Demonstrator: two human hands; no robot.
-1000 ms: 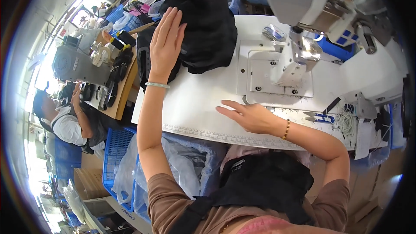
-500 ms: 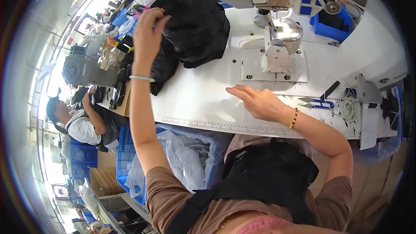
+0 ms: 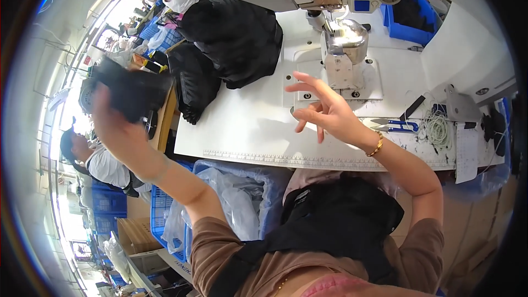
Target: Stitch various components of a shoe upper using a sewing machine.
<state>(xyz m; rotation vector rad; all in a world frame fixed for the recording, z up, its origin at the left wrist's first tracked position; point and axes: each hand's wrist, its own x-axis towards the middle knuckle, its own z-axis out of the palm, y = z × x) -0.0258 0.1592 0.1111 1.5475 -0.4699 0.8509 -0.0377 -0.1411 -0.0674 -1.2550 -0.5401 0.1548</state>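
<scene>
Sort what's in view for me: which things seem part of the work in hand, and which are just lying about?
Seemingly in use:
- black piece, blurred, at the left hand
- black pile
- sewing machine, near the right hand

Seemingly lying about:
- snips
- cord
- paper

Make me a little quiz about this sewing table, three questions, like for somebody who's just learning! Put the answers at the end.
1. What lies just to the right of the blue-handled snips?

2. True or false: the right hand is gripping the snips.

3. The left hand is next to a blurred item. What colour is the item?
A) black
B) yellow
C) pink

Key:
1. A coil of pale cord.
2. False: its fingers are spread above the table, and the snips lie apart from it.
3. A.
</scene>
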